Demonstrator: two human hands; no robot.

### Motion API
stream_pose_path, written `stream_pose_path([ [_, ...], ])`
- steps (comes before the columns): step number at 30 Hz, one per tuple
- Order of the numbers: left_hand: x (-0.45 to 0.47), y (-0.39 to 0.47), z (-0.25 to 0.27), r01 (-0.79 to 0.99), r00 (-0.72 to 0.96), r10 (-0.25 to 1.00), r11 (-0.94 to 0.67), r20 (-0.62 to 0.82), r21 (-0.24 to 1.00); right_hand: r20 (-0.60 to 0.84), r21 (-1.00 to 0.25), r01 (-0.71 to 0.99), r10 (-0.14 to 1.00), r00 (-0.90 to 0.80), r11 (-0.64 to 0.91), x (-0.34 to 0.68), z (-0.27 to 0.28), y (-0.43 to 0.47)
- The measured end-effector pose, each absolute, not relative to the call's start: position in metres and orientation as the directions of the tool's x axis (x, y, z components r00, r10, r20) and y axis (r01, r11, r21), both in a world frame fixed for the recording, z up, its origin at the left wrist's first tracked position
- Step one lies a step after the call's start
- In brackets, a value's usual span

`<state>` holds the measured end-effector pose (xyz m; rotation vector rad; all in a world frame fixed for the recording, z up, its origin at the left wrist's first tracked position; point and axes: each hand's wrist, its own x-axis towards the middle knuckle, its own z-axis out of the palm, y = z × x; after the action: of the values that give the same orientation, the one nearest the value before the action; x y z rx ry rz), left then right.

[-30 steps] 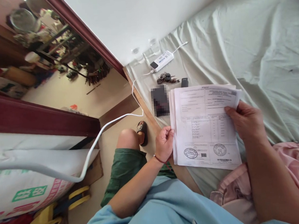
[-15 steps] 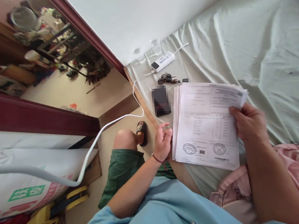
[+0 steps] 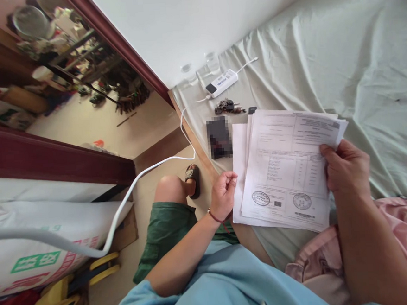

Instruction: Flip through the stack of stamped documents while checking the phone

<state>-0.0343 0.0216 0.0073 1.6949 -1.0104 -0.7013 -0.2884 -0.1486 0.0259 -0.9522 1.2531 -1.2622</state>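
Observation:
My right hand [image 3: 346,168] grips the right edge of a stack of printed papers [image 3: 287,160], thumb on top and fingers underneath. The top page carries a table and two round stamps near its bottom. At the stack's left side, my left hand [image 3: 223,195] pinches the edge of a sheet of paper [image 3: 241,168] that sticks out from under the others. Past the papers' upper left lie a black, pixel-blurred flat object [image 3: 219,137] and a bunch of keys [image 3: 227,106]. A small dark item [image 3: 252,110] shows partly behind the papers' top edge.
A white power strip [image 3: 221,84] with a white cable [image 3: 148,165] lies on the pale green sheet [image 3: 298,67]. The cable runs over the bed edge to the left. Two clear cups [image 3: 212,62] stand by the wall. Pink cloth [image 3: 315,256] lies at lower right; a white sack [image 3: 56,237] is left.
The stack and my right hand have shifted right. The sheet at my left hand now sticks out farther from the stack's left side.

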Motion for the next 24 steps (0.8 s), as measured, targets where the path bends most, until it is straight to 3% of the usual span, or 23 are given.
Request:
stream_pose_path([
  [5,-0.034,0.023,0.004,-0.222,0.484,-0.872,-0.205,-0.074,0.953,-0.299,-0.889,0.385,-0.951,-0.078,0.247,-0.28,0.038,-0.15],
  [9,-0.033,0.024,0.005,-0.243,0.471,-0.879,-0.21,-0.074,0.947,-0.426,-0.816,0.397,-0.902,0.076,0.419,-0.283,0.042,-0.149],
  [14,-0.032,0.022,0.013,-0.319,0.442,-0.897,-0.18,-0.022,0.93,-0.301,-0.901,0.311,-0.952,0.057,0.303,-0.282,0.033,-0.147],
  [19,-0.032,0.021,0.017,-0.392,0.412,-0.911,-0.173,0.005,0.904,-0.195,-0.98,0.037,-0.981,-0.004,0.194,-0.286,0.024,-0.147],
  [24,-0.033,0.022,0.019,-0.333,0.396,-0.918,-0.141,0.003,0.932,-0.193,-0.971,0.139,-0.981,0.021,0.194,-0.285,0.026,-0.145],
])
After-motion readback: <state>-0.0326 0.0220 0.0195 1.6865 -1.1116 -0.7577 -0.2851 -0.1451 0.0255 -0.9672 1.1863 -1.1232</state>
